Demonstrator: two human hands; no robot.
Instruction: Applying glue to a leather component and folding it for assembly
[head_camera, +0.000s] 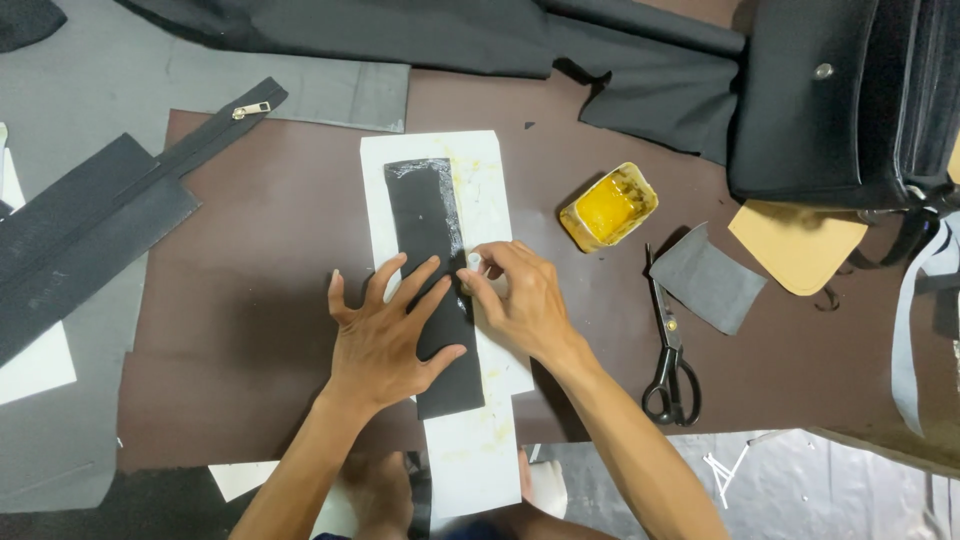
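**Black strip on white paper, both hands on it**

My left hand (385, 335) lies flat, fingers spread, on the long black rectangular fabric strip (432, 250). The strip rests lengthwise on a white paper sheet (485, 170) stained with yellow smears, on the dark brown sheet (260, 220) covering the desk. The strip's far end looks glossy. My right hand (520, 300) pinches a small pale object at the strip's right edge, fingertips together; I cannot tell what it is. To the right: a small open yellow tin of glue (608, 207), black-handled scissors (668, 350), a grey fabric piece (708, 278). Far left: black zipper tape (215, 130).
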